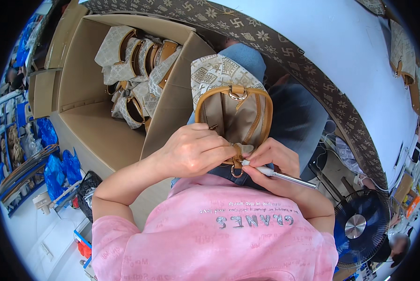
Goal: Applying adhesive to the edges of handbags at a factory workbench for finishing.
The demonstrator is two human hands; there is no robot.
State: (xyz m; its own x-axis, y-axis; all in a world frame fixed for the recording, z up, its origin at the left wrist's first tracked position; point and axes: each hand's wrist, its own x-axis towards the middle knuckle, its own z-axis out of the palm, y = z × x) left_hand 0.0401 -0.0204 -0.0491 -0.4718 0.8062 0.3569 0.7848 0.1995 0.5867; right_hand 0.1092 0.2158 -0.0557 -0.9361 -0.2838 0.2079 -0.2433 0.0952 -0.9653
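A beige patterned handbag with tan edging rests in my lap, its opening facing up and its plain lining showing. My left hand is closed on the near rim, beside a tan leather tab with a gold metal ring. In my right hand is a slim pen-like tool, white at the grip and silver along the shaft. Its white tip meets the tab close to my left fingertips. A second gold ring sits on the far rim.
At the left stands an open cardboard box holding several similar bags. A table with a patterned brown cloth edge curves along the far right, with another bag on it. A black fan stands at the lower right.
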